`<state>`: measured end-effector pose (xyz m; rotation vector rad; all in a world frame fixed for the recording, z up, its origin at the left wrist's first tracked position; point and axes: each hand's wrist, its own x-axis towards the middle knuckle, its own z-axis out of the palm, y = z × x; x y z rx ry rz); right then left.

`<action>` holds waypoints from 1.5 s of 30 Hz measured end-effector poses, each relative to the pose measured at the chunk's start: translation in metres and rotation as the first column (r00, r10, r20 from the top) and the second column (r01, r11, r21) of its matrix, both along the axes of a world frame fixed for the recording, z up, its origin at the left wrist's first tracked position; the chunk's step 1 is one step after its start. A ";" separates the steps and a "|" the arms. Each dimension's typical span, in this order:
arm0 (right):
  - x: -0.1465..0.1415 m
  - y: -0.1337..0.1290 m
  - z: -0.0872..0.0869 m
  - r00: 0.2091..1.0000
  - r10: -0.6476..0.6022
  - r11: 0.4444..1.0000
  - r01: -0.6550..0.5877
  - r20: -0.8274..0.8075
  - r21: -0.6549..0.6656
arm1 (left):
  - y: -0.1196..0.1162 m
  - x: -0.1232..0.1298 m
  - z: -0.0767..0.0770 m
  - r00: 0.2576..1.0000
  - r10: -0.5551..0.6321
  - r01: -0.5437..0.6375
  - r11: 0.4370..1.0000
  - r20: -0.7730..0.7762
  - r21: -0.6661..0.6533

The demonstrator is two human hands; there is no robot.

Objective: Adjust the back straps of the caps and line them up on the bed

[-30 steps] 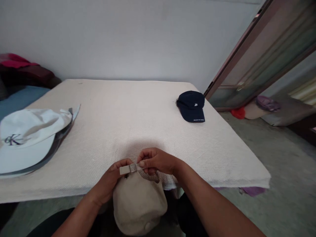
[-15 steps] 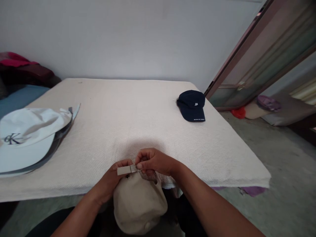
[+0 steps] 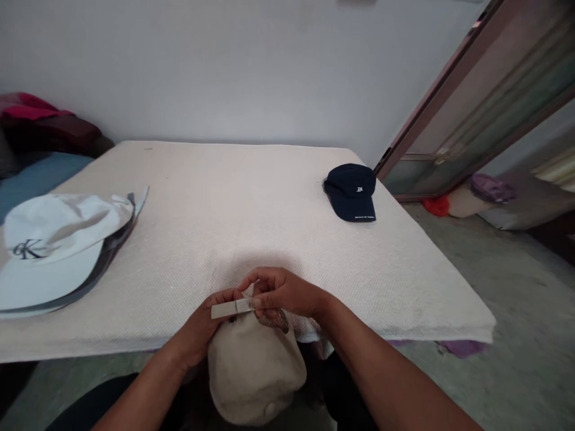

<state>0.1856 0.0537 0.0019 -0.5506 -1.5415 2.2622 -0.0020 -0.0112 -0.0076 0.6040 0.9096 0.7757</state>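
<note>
A beige cap point(image 3: 254, 371) rests in my lap at the near edge of the white mattress point(image 3: 251, 227), its crown toward me. My left hand point(image 3: 204, 329) grips the back of the cap and pinches the free end of its adjuster strap point(image 3: 229, 309), which sticks out to the left. My right hand point(image 3: 281, 294) pinches the same strap just to the right, fingers curled over the cap's rear opening. The buckle is hidden under my fingers.
A stack of light caps, a white one with a dark logo on top point(image 3: 49, 248), lies at the mattress's left edge. A navy cap point(image 3: 353, 191) sits at the far right. A leaning framed panel point(image 3: 476, 102) stands right; dark and red cloth point(image 3: 45, 123) lies far left.
The strap's free end has slid a little further left between my fingers. My right hand's fingers have shifted slightly on the strap; the cap stays in my lap.
</note>
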 end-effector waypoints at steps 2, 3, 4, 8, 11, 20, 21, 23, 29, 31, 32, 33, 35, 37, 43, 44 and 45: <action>0.001 0.002 0.000 0.999 -0.017 1.000 0.017 0.052 0.000 | 0.001 -0.001 0.002 0.999 0.033 -0.032 0.999 0.024 -0.018; 0.002 0.003 0.000 0.997 -0.016 1.000 0.016 0.078 -0.005 | 0.001 -0.002 0.003 0.998 0.056 -0.055 0.998 0.032 -0.032; 0.003 0.004 0.000 0.995 -0.001 1.000 0.003 0.104 -0.015 | 0.001 -0.003 0.002 0.996 0.080 -0.078 0.996 0.033 -0.046; 0.006 0.005 -0.001 0.985 0.098 0.994 -0.090 0.143 -0.060 | 0.000 -0.003 -0.002 0.997 0.071 -0.072 0.994 -0.019 -0.082; 0.005 0.003 -0.003 0.988 0.099 0.992 -0.089 0.117 -0.088 | -0.002 -0.001 -0.004 0.999 0.019 -0.022 0.998 -0.051 -0.060; 0.002 0.003 -0.004 0.994 0.055 0.993 -0.045 0.099 -0.105 | -0.001 -0.002 -0.007 0.989 -0.011 0.016 0.999 -0.149 0.033; 0.002 0.003 -0.003 0.993 0.063 0.993 -0.052 0.100 -0.104 | -0.001 -0.002 -0.006 0.990 -0.013 0.017 0.999 -0.140 0.030; 0.003 0.003 -0.003 0.991 0.074 0.992 -0.062 0.107 -0.106 | -0.001 0.000 -0.005 0.990 -0.004 0.006 1.000 -0.140 0.009; 0.001 0.001 -0.006 0.994 0.041 0.997 -0.033 0.105 -0.070 | -0.002 0.002 0.003 0.995 -0.032 0.032 0.999 -0.091 -0.002; -0.002 -0.001 -0.007 0.990 0.017 0.999 -0.013 0.138 -0.036 | -0.002 0.001 0.003 0.990 -0.048 0.053 0.998 -0.132 0.035; -0.003 -0.001 -0.008 0.987 0.003 1.000 -0.001 0.161 -0.016 | -0.002 0.001 0.003 0.986 -0.053 0.062 0.997 -0.159 0.048; -0.004 -0.002 -0.009 0.983 -0.009 1.000 0.009 0.185 0.005 | -0.002 0.001 0.003 0.982 -0.056 0.068 0.996 -0.183 0.057; -0.006 -0.002 -0.009 0.974 -0.032 0.999 0.022 0.226 0.043 | -0.001 0.001 0.002 0.976 -0.058 0.072 0.996 -0.210 0.060; -0.007 -0.001 -0.010 0.969 -0.047 0.998 0.032 0.245 0.062 | -0.001 0.000 0.001 0.978 -0.052 0.062 0.997 -0.204 0.045; -0.006 0.000 -0.009 0.963 -0.056 0.995 0.032 0.263 0.094 | 0.001 -0.004 0.000 0.993 0.000 0.001 1.000 -0.118 0.014; -0.006 0.000 -0.009 0.963 -0.053 0.995 0.028 0.264 0.096 | 0.001 -0.004 0.001 0.992 -0.020 0.022 1.000 -0.124 0.013; -0.006 0.000 -0.009 0.963 -0.045 0.996 0.022 0.264 0.091 | 0.001 -0.003 0.002 0.990 -0.044 0.046 0.999 -0.136 0.011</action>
